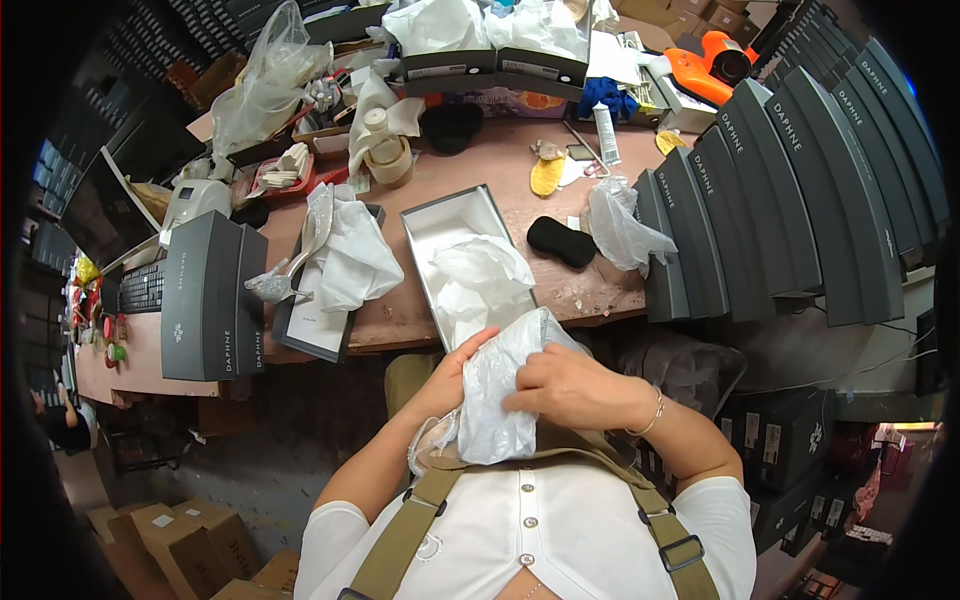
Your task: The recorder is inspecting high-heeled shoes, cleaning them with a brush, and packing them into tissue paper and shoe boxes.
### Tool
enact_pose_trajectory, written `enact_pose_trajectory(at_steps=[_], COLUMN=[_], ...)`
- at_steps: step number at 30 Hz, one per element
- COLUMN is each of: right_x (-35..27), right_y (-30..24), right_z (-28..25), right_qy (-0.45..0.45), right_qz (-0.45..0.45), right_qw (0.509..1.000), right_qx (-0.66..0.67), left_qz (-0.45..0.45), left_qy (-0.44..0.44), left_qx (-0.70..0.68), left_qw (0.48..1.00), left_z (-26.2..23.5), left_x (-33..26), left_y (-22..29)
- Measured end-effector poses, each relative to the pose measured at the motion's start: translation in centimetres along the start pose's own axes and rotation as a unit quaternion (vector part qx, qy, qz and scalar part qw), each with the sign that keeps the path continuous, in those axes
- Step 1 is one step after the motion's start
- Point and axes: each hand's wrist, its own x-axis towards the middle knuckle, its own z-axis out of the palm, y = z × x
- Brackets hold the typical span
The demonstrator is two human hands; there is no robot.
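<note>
A crumpled white plastic bag [500, 400] is between my hands, close to my chest. My left hand [445, 385] grips it along its left side, with the thumb laid over the top. The fingers of my right hand [570, 388] are closed on the bag's right side. Below my left hand shows a silvery, partly see-through thing [430, 440], perhaps a shoe, mostly hidden. Just beyond the bag an open grey shoebox [450, 220] with a white inside holds white tissue paper [475, 270]. To its left, a silver high-heeled shoe [310, 240] rests with white paper [358, 260] on a grey box part [318, 332].
Stacked dark shoeboxes [790, 190] wall off the right side; two more grey boxes [205, 300] stand left, near a keyboard [142, 288]. A black pad [560, 242], a clear plastic bag [622, 225] and tape rolls [388, 165] lie on the table. An orange tape dispenser [700, 75] sits far right.
</note>
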Motion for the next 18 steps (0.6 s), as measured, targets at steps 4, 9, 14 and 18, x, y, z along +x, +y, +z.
enact_pose_trajectory(at_steps=[4,9,14,18], right_x=[-1.3,-1.6,-1.3,-0.4], right_y=[-0.3,-1.0,-1.7,-3.5], right_z=[1.8,2.3,3.0,2.8], right_qy=[-0.024,-0.027,-0.007,-0.072], right_qz=[0.035,0.075,0.098,0.066], right_qw=[0.998,0.996,0.995,0.994], right_qx=[-0.045,-0.032,-0.026,0.044], left_qz=[-0.047,-0.077,-0.077,-0.101], left_qy=[0.005,-0.058,-0.132,-0.075], left_qx=[-0.045,-0.1,-0.17,0.007], left_qw=[0.998,0.99,0.973,0.992], left_z=[0.2,-0.4,-2.1,0.4], left_x=[-0.9,-1.8,-2.1,-1.6], left_y=[-0.3,-1.2,-1.6,1.8])
